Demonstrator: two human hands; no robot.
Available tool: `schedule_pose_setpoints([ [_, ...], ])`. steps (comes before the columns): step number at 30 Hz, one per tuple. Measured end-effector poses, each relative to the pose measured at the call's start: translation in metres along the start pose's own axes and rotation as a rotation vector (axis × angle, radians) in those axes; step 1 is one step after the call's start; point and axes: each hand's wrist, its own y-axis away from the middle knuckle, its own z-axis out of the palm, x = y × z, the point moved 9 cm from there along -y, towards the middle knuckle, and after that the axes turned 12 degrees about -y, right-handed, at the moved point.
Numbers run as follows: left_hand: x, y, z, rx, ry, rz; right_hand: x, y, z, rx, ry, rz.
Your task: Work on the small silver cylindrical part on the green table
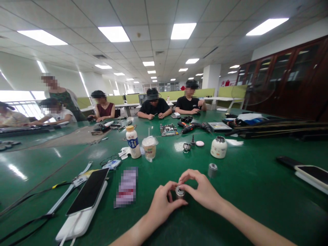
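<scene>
A small silver metal cylinder [180, 194] stands upright on the green table, directly in front of me. My left hand [164, 201] curls round its left and near sides, thumb in front and index finger behind, gripping it. Over the cylinder's top, my right hand [198, 189] bends its thumb and index finger into a pinch at the rim. Whatever lies between those right fingertips is too small to make out. A second grey metal cylinder [212, 170] sits apart, beyond my right hand.
Farther off stand a lidless white bottle [219, 147], a pink disc [200, 144], a milk bottle [133, 143] and a lidded cup [150, 147]. On the left lies a phone [88, 191]. A circuit board [169, 130] and drill [188, 128] lie beyond. Several people sit opposite.
</scene>
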Motion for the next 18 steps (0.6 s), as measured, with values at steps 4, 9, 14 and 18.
schedule_pose_setpoints([
  [4,0.000,0.001,-0.001,-0.002,0.014,-0.006,0.010,-0.009,-0.029,0.159,-0.074,-0.018],
  [9,0.001,0.002,-0.001,-0.014,0.020,-0.016,0.059,-0.012,-0.038,0.138,0.064,0.045],
  [14,0.000,0.001,0.000,-0.012,0.023,-0.020,0.091,-0.006,-0.030,0.070,0.090,0.073],
  [18,-0.001,0.001,0.001,-0.016,0.031,-0.023,0.091,-0.005,-0.031,0.069,0.066,0.077],
])
